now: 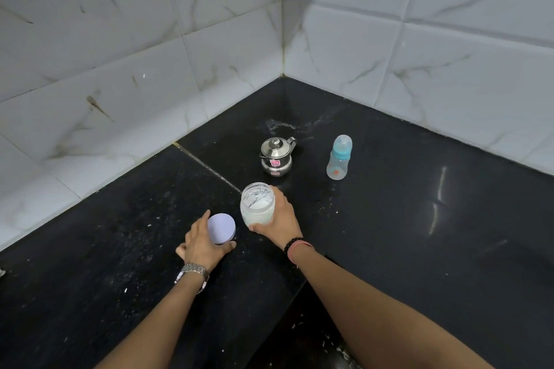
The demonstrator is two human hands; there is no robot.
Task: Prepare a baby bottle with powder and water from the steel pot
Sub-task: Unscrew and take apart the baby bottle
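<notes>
A clear jar of white powder [257, 207] stands open on the black counter [419, 219], and my right hand [283, 219] grips its right side. Just left of the jar, my left hand [202, 241] holds the jar's pale lilac round lid [221, 229] low over the counter. Behind the jar stands a small steel pot [275, 156] with its lid on and a handle at the back. To the right of the pot, a clear baby bottle [339, 157] with a blue collar and cap stands upright, apart from both hands.
White marble-look tiled walls [150, 69] meet in a corner behind the pot. White specks and a wet smear lie scattered on the counter around the pot. The counter's front edge drops away between my forearms at the bottom.
</notes>
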